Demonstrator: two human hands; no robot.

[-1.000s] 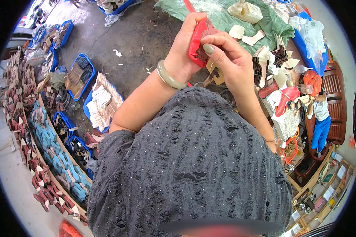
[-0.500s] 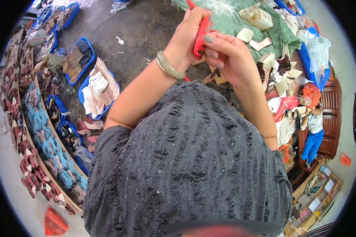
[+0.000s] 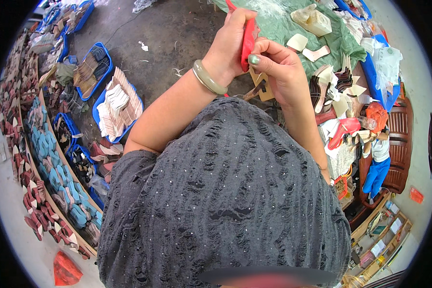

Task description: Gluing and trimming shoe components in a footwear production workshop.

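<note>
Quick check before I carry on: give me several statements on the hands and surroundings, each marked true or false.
1. The left hand holds a red piece. True.
2. A bangle sits on the right wrist. False: the bangle is on the left wrist.
3. The right hand has its thumb and forefinger close to the red piece. True.
4. The light-blue pieces lie on the person's right. False: they lie on the left.
5. A whitish container rests on the green sheet. True.

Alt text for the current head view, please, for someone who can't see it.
A person's left hand grips a narrow red object while the right hand touches its edge. A green sheet lies beyond; blue bins holding stacked pieces stand to the left.
</note>
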